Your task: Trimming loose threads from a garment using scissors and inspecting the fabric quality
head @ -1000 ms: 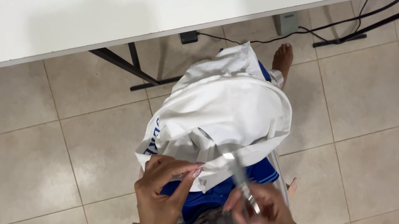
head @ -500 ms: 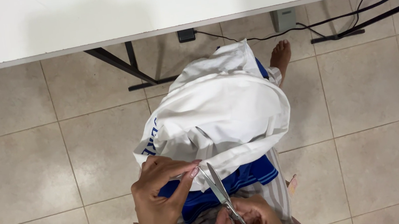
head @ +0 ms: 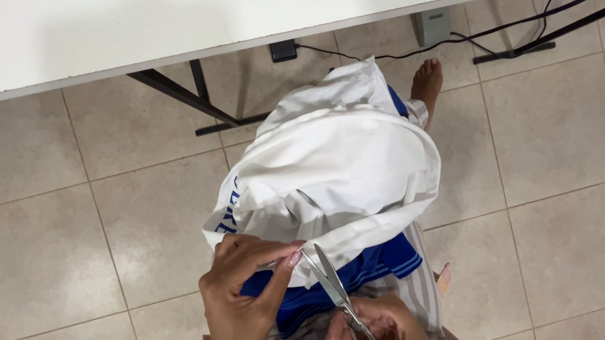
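Scissors (head: 335,288) sit low centre of the view, over the person's lap. Long axis runs from lower right to upper left: handles down in the right hand (head: 377,333), tips up against the hem of the white garment (head: 334,169). Blades are slim, bare metal, slightly parted; the pivot sits just above the knuckles.

Right hand is curled closed around the scissor handles, fingers through or over the loops. Can't tell which, the hand hides them and the frame edge cuts it off.

Left hand (head: 243,281) is pinching the white fabric's lower edge, thumb and fingertips closed on a fold right beside the blade tips. Fabric there looks pulled taut.

White garment is soft woven cloth, draped in a rounded mound over the lap and knees, with loose folds and blue lettering along its left edge. Beneath it is a blue garment (head: 349,278) with thin white stripes at the cuff, smoother and more knit-looking. Striped grey-white cloth (head: 415,296) sits under that.

A bare foot (head: 426,81) rests on the floor beyond the mound. The floor (head: 54,252) is glossy beige square tile with thin grout lines. The white table (head: 217,8) has a flat matte top, black metal legs (head: 182,100) angled under it, and black cables (head: 503,27) trailing along the floor.
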